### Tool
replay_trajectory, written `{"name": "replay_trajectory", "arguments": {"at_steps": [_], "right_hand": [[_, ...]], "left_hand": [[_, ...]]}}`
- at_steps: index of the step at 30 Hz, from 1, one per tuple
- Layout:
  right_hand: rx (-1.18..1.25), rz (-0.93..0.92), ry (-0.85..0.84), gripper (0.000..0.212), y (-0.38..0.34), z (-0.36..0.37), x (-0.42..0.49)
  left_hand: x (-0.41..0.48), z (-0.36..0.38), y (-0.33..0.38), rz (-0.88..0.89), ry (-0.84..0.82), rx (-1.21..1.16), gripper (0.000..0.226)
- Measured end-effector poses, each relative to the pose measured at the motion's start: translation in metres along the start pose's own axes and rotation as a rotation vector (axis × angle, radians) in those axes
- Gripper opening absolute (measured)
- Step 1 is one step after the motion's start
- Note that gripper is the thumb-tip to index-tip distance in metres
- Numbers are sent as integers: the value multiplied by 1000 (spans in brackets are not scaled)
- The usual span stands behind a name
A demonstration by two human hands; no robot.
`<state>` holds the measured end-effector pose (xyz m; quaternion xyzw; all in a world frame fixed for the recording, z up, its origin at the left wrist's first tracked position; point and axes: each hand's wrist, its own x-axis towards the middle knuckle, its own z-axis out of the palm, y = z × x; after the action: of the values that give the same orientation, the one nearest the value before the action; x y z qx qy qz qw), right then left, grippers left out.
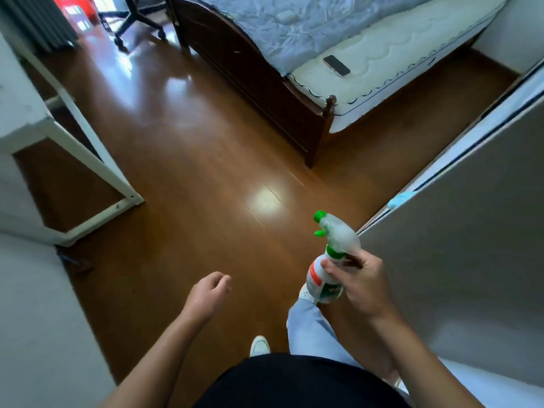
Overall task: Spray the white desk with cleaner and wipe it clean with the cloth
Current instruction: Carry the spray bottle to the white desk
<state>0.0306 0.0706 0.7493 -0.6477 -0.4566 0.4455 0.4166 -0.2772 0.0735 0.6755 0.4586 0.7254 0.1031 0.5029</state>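
Head view: right hand is clamped round the neck of the spray bottle, no finger clearly on the green trigger, nozzle aimed out over the floor beyond the hand. The left hand hangs loosely curled and holds nothing. Looks like the pre-spray step: the white desk sits well off beyond the left hand's outer side, so the next move calls for swinging the bottle over that top and getting a finger on the trigger. No cloth is held; a pale blue scrap on a white panel edge just beyond the right hand may be it, cannot tell.
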Motion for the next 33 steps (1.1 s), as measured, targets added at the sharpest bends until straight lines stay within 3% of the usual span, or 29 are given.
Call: {"name": "replay_trajectory", "arguments": {"at_steps": [6, 11, 16, 20, 26, 33], "right_hand": [[-60, 49, -273, 21, -22, 54, 114], [-158, -87, -588, 20, -68, 113, 200], [-202, -176, -816, 18, -111, 187, 265], [-213, -211, -901, 19, -130, 248, 310], [-235, -232, -853, 19, -166, 315, 376], [-206, -206, -649, 21, -208, 357, 464]], "left_hand": [[33, -27, -34, -343, 174, -241, 28], [25, -29, -66, -684, 362, -505, 32], [12, -35, -67, -884, 442, -670, 31], [39, -57, -72, -1013, 455, -756, 30], [153, -146, -53, -991, 409, -852, 30], [308, -303, 51, -543, 350, -601, 27]]}}
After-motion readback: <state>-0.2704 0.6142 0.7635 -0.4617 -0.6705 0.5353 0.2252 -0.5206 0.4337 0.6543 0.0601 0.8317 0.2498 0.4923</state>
